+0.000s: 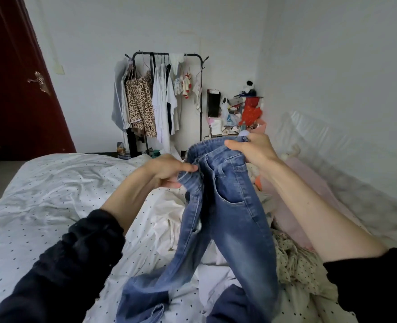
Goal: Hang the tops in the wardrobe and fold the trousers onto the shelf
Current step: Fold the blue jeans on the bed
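Rumpled white bedding [60, 183] with small dark dots fills the lower left of the frame, and nearest to me the legs of the jeans [227, 206] trail down onto it at the bottom centre, one cuff bunched and the other lying over something dark blue. Up from there the denim hangs in mid-frame, held off the bed by its waistband. I have the left hand [167, 171] at centre, thumb and fingers pinching one side of the waistband, and the right hand [255, 150] a little higher toward centre right, fingers curled round the other side. The jeans are mid-blue with faded thighs, a front pocket and belt loops showing, and the waist is twisted so the two legs cross rather than hang side by side. I judge this to be the start of the folding step: the pair is lifted but not yet squared. The next move calls for pulling the waistband straight and bringing one leg flat over the other before any fold. A spotted cream garment [293, 264] lies beside the jeans at lower right. Farther off, at upper centre, a black clothes rail [201, 94] against the wall carries hung tops, with a cluttered stand [239, 108] to its right and a dark red door [18, 85] at upper left.
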